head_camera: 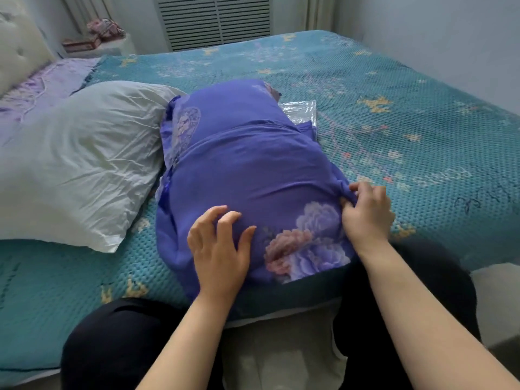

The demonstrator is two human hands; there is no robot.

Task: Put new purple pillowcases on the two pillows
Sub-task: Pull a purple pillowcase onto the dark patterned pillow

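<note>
Teal quilted bedspread (394, 80) with small yellow and pink flowers covers a wide bed, seen from above by a person standing at its near edge. At far left, a pale tufted headboard (19, 43) rises beside a strip of lilac sheet (42, 88). Next along lies 1 bare pillow (76, 161) in wrinkled white fabric, slumped on the bedspread and touching the purple pillow beside it.

At centre sits the second pillow, wrapped in a purple pillowcase (247, 164) printed with large pink and lavender peonies — its near end reaches the bed's front edge, its far end points toward the back wall. The case's overlapping flap crosses the middle as a diagonal fold.

The left hand (219, 246) rests on the near part of the purple pillowcase, palm down, fingers spread and slightly bent, pressing the fabric without gripping it. Further right, the right hand (365, 209) pinches a bunched fold at the pillowcase's right edge, fingers and thumb curled tightly around the cloth.

Behind the purple pillow, partly hidden, a clear plastic wrapper (301, 108) lies flat on the bedspread, with more purple cloth just beside it. A slatted radiator cover (213, 21) stands against the back wall — grey wall fills the right.
</note>
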